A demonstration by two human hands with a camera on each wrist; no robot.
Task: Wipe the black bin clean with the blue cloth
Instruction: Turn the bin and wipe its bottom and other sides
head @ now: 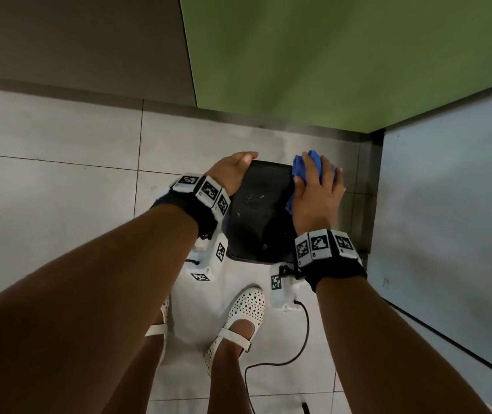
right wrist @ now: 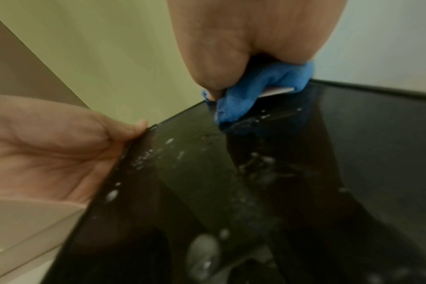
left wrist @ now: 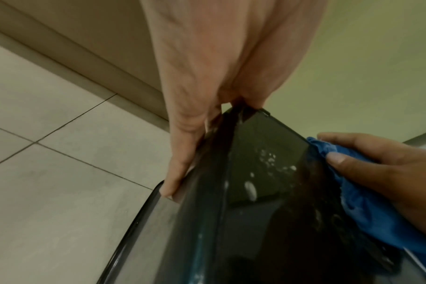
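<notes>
One black bin [head: 258, 210] stands on a floor of pale grey tiles [head: 59, 162], in a corner where a green wall [head: 328, 55] meets a brown panel [head: 74, 40] and a pale blue-grey panel [head: 447, 189]. One blue cloth [head: 304, 165] lies bunched on the bin's right rim, pressed there by the right hand [head: 318, 195], whose grip curls around it. The left hand [head: 233, 171] grasps the bin's left rim. White droplets speckle the glossy lid. Two white perforated shoes [head: 238, 321] stand just before the bin.
</notes>
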